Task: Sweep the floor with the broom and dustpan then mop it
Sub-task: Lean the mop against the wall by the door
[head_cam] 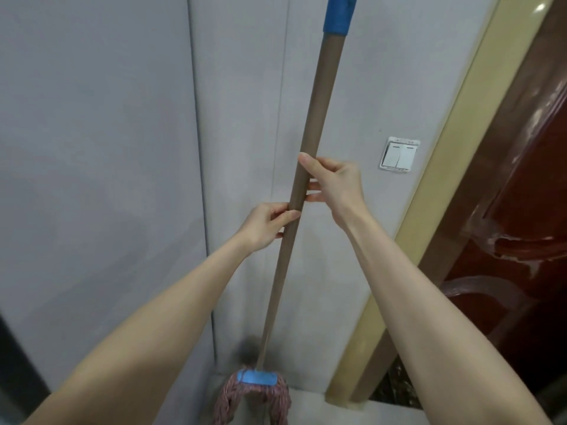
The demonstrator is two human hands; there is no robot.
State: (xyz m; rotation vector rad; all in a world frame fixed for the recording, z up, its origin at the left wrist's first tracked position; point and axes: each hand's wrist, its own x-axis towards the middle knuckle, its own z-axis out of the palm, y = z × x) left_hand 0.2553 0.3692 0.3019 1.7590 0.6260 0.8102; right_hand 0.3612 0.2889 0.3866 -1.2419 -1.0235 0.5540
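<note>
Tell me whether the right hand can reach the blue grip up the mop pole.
Probably yes: the right hand holds the mop pole below the blue grip, with bare pole between.

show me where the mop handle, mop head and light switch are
mop handle [319,102]: head view, on the brown shaft, upper half
mop head [257,377]: head view, on its blue band
light switch [392,154]: head view, on the left rocker
</note>
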